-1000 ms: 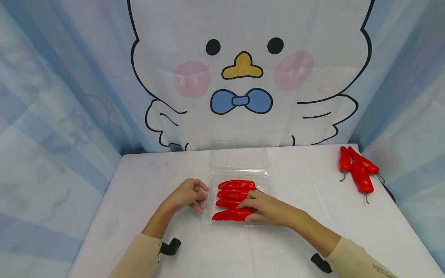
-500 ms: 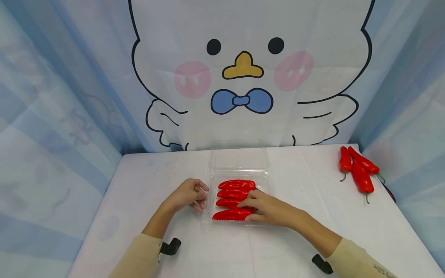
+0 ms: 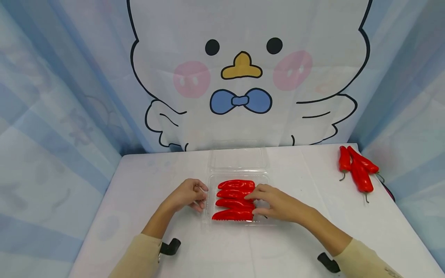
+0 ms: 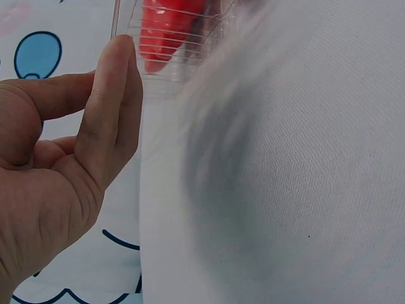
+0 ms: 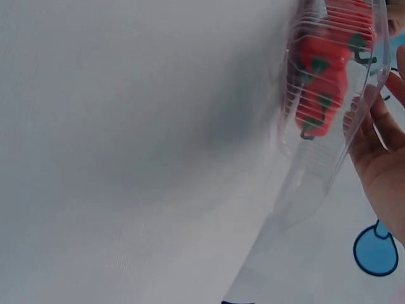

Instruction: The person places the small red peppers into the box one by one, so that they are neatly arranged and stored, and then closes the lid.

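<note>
A clear plastic clamshell box lies on the white table with its lid folded back. Several red peppers are lined up in its base, stems to the right; green stem ends show through the wall in the right wrist view. My left hand is at the box's left side, its straight fingertips right at the rim. Over the right half of the box is my right hand, fingers spread loosely above the pepper ends, with a gap between thumb and fingers and nothing gripped.
Three more red peppers lie in a heap at the table's far right corner. A curtain with a cartoon figure hangs behind the table's back edge. Black pieces stick out at both sleeves.
The right hand has let go of the front peppers and shifted slightly right and up, uncovering more of them. The left hand has stayed in place.
</note>
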{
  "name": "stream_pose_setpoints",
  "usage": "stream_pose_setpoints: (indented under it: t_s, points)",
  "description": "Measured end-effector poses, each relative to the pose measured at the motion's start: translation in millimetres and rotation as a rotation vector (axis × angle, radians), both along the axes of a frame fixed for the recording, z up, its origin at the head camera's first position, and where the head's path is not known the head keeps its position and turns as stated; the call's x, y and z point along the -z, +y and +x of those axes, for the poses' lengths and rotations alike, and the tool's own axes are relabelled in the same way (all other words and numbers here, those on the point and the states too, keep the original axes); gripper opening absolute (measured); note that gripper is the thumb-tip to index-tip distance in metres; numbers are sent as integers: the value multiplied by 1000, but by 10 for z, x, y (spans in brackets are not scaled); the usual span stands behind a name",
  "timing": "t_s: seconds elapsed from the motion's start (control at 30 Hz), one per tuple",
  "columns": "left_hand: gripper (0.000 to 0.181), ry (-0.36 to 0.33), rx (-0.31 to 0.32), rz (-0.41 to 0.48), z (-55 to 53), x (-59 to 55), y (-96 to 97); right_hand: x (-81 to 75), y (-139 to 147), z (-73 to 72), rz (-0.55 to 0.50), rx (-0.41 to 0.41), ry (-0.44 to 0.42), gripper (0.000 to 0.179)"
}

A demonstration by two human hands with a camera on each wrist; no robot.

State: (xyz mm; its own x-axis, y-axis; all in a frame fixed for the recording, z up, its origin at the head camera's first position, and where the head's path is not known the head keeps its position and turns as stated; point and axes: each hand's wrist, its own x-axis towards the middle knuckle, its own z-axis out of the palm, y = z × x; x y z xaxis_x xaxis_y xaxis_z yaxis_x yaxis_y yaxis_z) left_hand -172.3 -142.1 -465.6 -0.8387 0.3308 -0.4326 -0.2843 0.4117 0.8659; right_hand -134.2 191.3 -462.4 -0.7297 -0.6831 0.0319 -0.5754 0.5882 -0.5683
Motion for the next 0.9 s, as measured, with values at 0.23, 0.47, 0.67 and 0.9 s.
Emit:
stream_pose_setpoints:
  t_s: [0.23, 0.47, 0.67, 0.9]
  points:
    - [23, 0, -2, -2, -1, -8, -7, -75, 183, -52, -54, 63, 33, 44]
    - [20, 0, -3, 0, -17, 32, -13, -119, 383, -58, -73, 181, 76, 49]
    - [21, 6, -1, -3, -18, 36, -17, -121, 568, -69, -73, 268, 121, 55]
    - [22, 2, -4, 0, -15, 36, -12, -111, 786, -90, -82, 344, 157, 62]
